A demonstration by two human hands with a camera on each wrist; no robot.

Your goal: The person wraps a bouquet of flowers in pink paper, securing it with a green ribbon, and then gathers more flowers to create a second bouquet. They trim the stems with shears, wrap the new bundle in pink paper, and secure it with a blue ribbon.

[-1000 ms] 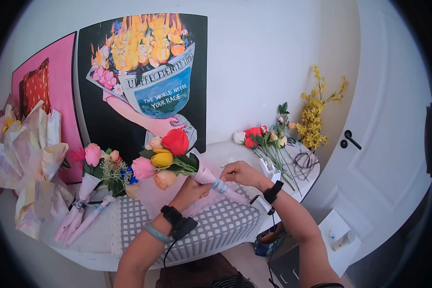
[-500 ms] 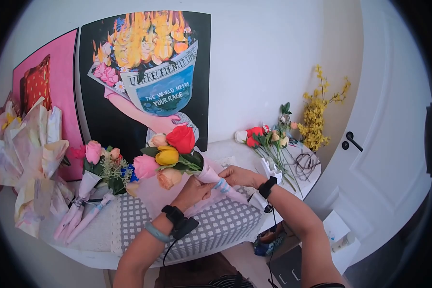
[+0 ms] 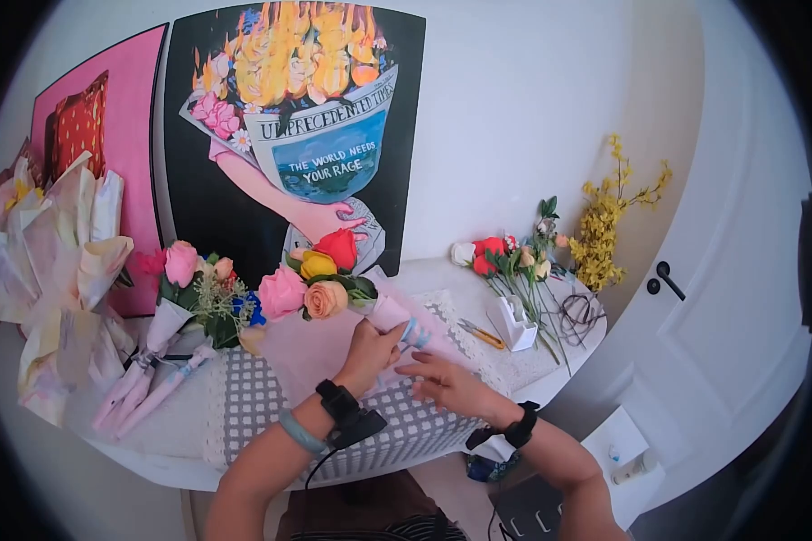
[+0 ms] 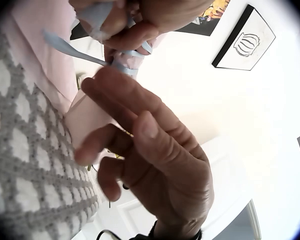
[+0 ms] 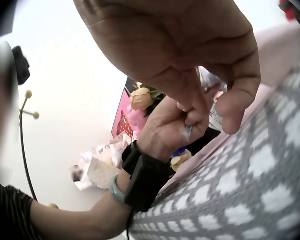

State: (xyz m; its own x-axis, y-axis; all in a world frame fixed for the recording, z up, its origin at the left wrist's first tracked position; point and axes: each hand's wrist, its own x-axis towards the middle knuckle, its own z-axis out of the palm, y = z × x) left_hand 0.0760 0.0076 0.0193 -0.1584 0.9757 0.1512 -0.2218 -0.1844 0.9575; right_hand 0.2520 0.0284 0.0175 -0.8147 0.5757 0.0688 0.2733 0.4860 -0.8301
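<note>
A bouquet wrapped in pink paper (image 3: 390,311) lies at a slant in the head view, with a red rose (image 3: 338,248), a yellow tulip (image 3: 318,264) and pink and peach blooms at its upper left end. Light blue ribbon (image 3: 417,334) circles the wrapped stems. My left hand (image 3: 367,356) pinches the ribbon at the wrap; one loose ribbon tail (image 4: 70,49) sticks out beside its fingers in the left wrist view. Just below the wrap, my right hand (image 3: 456,388) holds nothing, its fingers spread and loosely bent. In the right wrist view it partly covers the left hand (image 5: 165,125).
Smaller wrapped bouquets (image 3: 158,361) and crumpled wrapping paper (image 3: 63,288) lie on the left. To the right are a white tape dispenser (image 3: 514,325), a yellow-handled cutting tool (image 3: 483,334), loose flower stems (image 3: 537,302) and yellow blossoms (image 3: 600,234). A grey checked cloth (image 3: 253,424) covers the table's front.
My right hand has come away from the ribbon and moved down towards me, its fingers loosened. The left hand stays at the wrap. The head view has shifted, and the yellow-handled tool now shows.
</note>
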